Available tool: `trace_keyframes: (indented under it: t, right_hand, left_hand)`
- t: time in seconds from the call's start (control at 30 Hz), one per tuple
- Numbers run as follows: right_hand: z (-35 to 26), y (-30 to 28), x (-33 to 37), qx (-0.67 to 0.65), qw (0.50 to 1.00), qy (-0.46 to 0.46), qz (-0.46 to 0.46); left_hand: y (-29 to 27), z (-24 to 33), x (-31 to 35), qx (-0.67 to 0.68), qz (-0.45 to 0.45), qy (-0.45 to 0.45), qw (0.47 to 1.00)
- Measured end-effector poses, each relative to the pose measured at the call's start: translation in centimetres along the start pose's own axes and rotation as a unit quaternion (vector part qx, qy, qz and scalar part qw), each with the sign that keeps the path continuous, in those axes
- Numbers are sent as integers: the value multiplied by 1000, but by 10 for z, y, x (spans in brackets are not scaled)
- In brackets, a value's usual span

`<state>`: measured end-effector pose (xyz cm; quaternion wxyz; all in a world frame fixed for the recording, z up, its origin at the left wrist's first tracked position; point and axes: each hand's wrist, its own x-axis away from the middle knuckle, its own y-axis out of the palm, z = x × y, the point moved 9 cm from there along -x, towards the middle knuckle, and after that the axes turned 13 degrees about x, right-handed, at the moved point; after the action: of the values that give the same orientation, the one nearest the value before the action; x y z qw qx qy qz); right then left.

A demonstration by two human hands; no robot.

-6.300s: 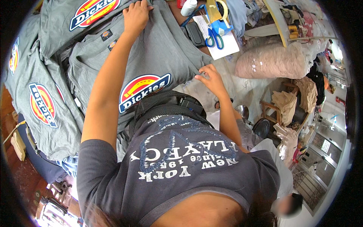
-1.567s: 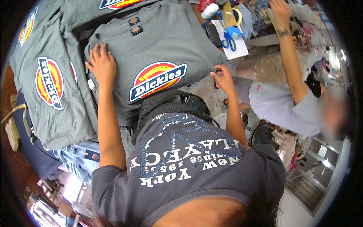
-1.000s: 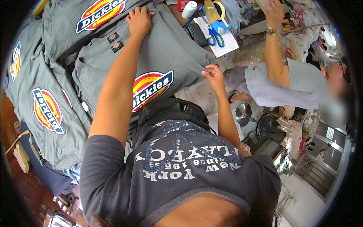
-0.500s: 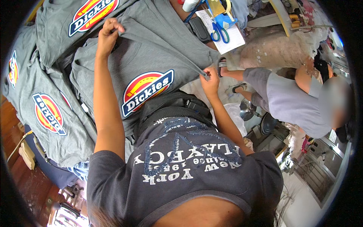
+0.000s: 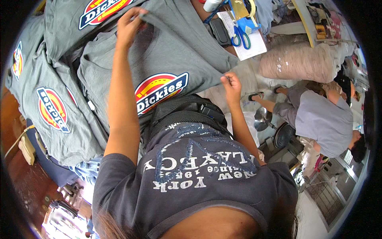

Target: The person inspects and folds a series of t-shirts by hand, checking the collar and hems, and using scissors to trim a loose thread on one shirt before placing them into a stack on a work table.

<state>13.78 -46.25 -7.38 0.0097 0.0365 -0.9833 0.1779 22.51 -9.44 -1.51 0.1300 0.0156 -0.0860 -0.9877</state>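
A cluttered workroom surrounds a table (image 5: pixel 200 11) that is mostly covered in grey cloth. Nearest, a black waist bag (image 5: pixel 179 112) overlaps the lower edge of one grey shirt (image 5: pixel 191 55), spread flat in front of the person with its badge print up. The left hand (image 5: pixel 130 24) pinches the shirt's cloth between thumb and fingers, lifting it into a fold; that forearm stands in the way, crossing the shirt and covering part of the print. The right hand (image 5: pixel 232 85) pinches the shirt's right-hand corner, fingers curled. More grey shirts (image 5: pixel 83 127) lie to the left and above, partly overlapping; four large prints show overall, plus the edge of a fifth. Beyond the shirt, to the right, are one black case (image 5: pixel 219 32), one pair of blue-handled scissors (image 5: pixel 241 38) resting on a sheet of white paper (image 5: pixel 256 46), one blue tape dispenser (image 5: pixel 250 26) and one white bottle (image 5: pixel 212 4). Farther off are one big wrapped bundle (image 5: pixel 296 63), one co-worker (image 5: pixel 324 121) bending over, and a barred window (image 5: pixel 322 195).
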Motion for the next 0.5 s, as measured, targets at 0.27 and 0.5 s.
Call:
trace_keyframes:
  t: [0.27,0.5]
  right_hand:
    - [8,-3,-16,9,994,87,-73]
    - [-67,8,-94,296,947,-61,-108]
  left_hand:
    - [46,-1,-30,-271,85,92,954]
    - [-112,70,75,-546,186,241,780]
